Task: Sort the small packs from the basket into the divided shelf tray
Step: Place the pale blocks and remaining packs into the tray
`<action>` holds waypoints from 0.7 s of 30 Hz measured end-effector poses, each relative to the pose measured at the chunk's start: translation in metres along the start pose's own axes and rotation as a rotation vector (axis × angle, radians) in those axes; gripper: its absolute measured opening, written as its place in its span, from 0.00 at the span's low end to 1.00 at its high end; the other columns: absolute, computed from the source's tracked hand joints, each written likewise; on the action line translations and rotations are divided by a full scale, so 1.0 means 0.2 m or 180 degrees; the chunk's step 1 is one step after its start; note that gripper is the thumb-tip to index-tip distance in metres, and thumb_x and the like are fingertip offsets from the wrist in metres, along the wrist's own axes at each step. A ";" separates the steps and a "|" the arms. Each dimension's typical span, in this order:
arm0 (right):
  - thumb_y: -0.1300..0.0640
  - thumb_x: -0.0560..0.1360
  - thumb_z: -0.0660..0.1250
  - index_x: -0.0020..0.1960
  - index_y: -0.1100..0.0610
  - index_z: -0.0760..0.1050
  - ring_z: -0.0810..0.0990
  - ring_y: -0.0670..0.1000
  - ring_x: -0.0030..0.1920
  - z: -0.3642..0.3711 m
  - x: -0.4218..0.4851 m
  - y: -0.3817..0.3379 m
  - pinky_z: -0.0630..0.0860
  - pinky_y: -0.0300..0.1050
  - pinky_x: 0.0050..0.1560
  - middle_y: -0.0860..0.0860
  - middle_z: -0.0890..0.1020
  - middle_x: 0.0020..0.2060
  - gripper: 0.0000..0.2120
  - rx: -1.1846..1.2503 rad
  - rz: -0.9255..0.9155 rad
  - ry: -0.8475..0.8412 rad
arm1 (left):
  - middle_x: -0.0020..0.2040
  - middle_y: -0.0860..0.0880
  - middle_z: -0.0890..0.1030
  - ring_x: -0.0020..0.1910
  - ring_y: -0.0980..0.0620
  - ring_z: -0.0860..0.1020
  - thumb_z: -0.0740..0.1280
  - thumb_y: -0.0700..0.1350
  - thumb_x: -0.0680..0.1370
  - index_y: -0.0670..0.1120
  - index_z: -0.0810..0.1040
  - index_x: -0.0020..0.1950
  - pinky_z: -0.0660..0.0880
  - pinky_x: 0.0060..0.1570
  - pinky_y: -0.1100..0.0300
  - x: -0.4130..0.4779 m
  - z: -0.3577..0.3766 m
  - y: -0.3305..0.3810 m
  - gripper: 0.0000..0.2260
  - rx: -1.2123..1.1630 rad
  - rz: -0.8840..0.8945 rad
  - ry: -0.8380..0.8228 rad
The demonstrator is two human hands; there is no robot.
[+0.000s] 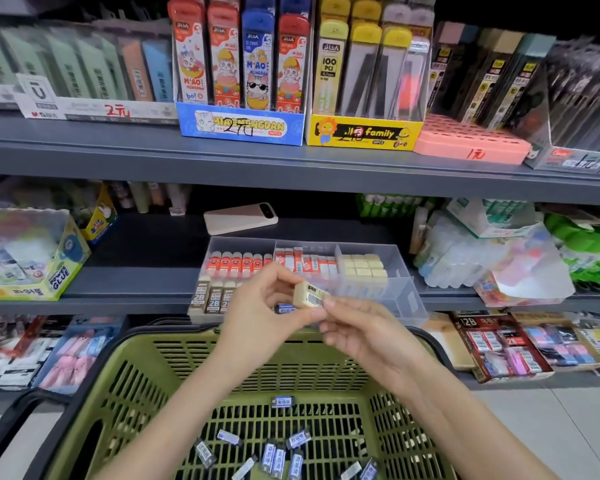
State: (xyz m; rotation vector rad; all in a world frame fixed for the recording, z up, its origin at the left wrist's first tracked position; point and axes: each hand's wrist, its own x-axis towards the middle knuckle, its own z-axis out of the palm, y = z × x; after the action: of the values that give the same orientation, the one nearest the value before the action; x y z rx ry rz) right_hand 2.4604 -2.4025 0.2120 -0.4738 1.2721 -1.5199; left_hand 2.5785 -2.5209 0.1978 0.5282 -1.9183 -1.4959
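Item in hand: one cream pack (310, 294), barcode label facing up. It is held in the air over the far rim of the green basket (94, 386), just before the near edge of the clear divided tray (407, 299).

The left hand (267, 306) pinches the pack's left end between thumb and fingers. The right hand (357, 337) pinches its right near corner with the fingertips. Both hands grasp it. This two-handed hold probably serves to turn the label into view and identify the pack before placing it.

Cream blocks (364, 266) of like colour fill the tray's back right compartment, the probable destination. The other sections hold red packs (238, 263), red-and-white packs (307, 261) and brown 2B packs (208, 297). The front right section appears empty.

Many dark and blue-labelled small packs (278, 455) lie loose on the basket floor near its near edge, so much sorting remains.

Surface: the tray sits at the front edge of a dark grey shelf (146, 282). A beige device (239, 218) lies behind it.

Room: shop aisle. Stationery display boxes (241, 124) line the shelf above, with further stock on both sides and below.
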 end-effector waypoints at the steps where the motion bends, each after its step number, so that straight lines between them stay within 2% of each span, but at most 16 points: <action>1: 0.58 0.68 0.70 0.41 0.62 0.82 0.77 0.46 0.35 -0.04 -0.01 -0.01 0.76 0.35 0.35 0.55 0.82 0.36 0.07 -0.0046 -0.0032 0.0029 | 0.43 0.58 0.83 0.42 0.59 0.81 0.79 0.45 0.63 0.55 0.76 0.44 0.75 0.42 0.68 0.01 0.04 0.00 0.16 0.0026 -0.0010 -0.0053; 4: 0.55 0.66 0.72 0.40 0.56 0.84 0.79 0.47 0.37 -0.19 -0.02 -0.09 0.77 0.37 0.36 0.52 0.83 0.37 0.06 -0.0401 -0.0400 0.0535 | 0.50 0.65 0.80 0.51 0.65 0.76 0.76 0.49 0.67 0.61 0.75 0.51 0.71 0.51 0.70 0.03 0.12 0.01 0.16 0.0640 0.0019 -0.0285; 6: 0.54 0.70 0.72 0.42 0.55 0.81 0.79 0.46 0.38 -0.33 0.02 -0.16 0.76 0.39 0.38 0.51 0.83 0.37 0.04 -0.1289 -0.0916 0.1370 | 0.56 0.67 0.75 0.57 0.66 0.71 0.71 0.54 0.70 0.60 0.73 0.58 0.65 0.58 0.66 0.05 0.15 -0.01 0.17 0.1334 0.0158 -0.0265; 8: 0.55 0.71 0.72 0.42 0.55 0.79 0.78 0.44 0.36 -0.46 0.08 -0.22 0.73 0.39 0.38 0.50 0.82 0.35 0.04 -0.2222 -0.1359 0.2012 | 0.59 0.64 0.72 0.60 0.65 0.65 0.68 0.55 0.73 0.56 0.74 0.62 0.59 0.61 0.63 0.07 0.17 -0.03 0.18 0.1773 0.0317 -0.0214; 10: 0.54 0.71 0.71 0.44 0.55 0.78 0.78 0.47 0.35 -0.54 0.17 -0.25 0.72 0.42 0.37 0.47 0.80 0.32 0.05 -0.3039 -0.1489 0.2335 | 0.60 0.65 0.68 0.62 0.66 0.61 0.66 0.55 0.75 0.56 0.73 0.64 0.54 0.64 0.64 0.08 0.18 -0.06 0.18 0.2018 0.0405 -0.0298; 12: 0.54 0.71 0.70 0.49 0.55 0.78 0.76 0.48 0.35 -0.58 0.25 -0.27 0.67 0.39 0.32 0.44 0.77 0.30 0.09 -0.3732 -0.1487 0.2589 | 0.60 0.66 0.65 0.62 0.67 0.59 0.65 0.55 0.76 0.57 0.72 0.65 0.51 0.65 0.65 0.08 0.19 -0.09 0.18 0.2136 0.0441 -0.0379; 14: 0.54 0.71 0.69 0.50 0.56 0.79 0.76 0.49 0.37 -0.60 0.31 -0.27 0.64 0.40 0.33 0.47 0.78 0.33 0.09 -0.4219 -0.1519 0.2587 | 0.60 0.65 0.65 0.62 0.66 0.59 0.65 0.55 0.76 0.56 0.73 0.65 0.50 0.65 0.65 0.07 0.18 -0.12 0.17 0.2177 0.0512 -0.0374; 16: 0.55 0.71 0.69 0.48 0.57 0.79 0.78 0.53 0.41 -0.62 0.34 -0.26 0.66 0.40 0.38 0.50 0.80 0.36 0.08 -0.4640 -0.1341 0.2328 | 0.60 0.62 0.69 0.62 0.63 0.62 0.67 0.52 0.76 0.54 0.75 0.63 0.53 0.65 0.63 0.06 0.18 -0.14 0.15 0.2229 0.0622 -0.0310; 19: 0.53 0.71 0.69 0.44 0.56 0.80 0.79 0.53 0.43 -0.63 0.37 -0.25 0.68 0.40 0.40 0.48 0.77 0.35 0.06 -0.5074 -0.0921 0.1987 | 0.58 0.55 0.76 0.61 0.55 0.69 0.69 0.48 0.75 0.49 0.79 0.59 0.58 0.62 0.59 0.05 0.16 -0.15 0.12 0.2338 0.0728 -0.0201; 21: 0.50 0.72 0.68 0.41 0.55 0.80 0.78 0.52 0.41 -0.64 0.36 -0.25 0.67 0.40 0.37 0.47 0.77 0.35 0.08 -0.5201 -0.0739 0.1927 | 0.57 0.53 0.77 0.61 0.52 0.71 0.70 0.46 0.75 0.48 0.80 0.57 0.60 0.61 0.59 0.05 0.15 -0.15 0.12 0.2397 0.0722 -0.0174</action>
State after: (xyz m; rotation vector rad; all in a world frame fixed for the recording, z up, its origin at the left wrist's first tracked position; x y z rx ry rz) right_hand 2.3068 -2.4124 0.1891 -1.2263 2.8908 -0.4137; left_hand 2.5479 -2.5149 0.1666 0.5598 -2.4676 -0.6151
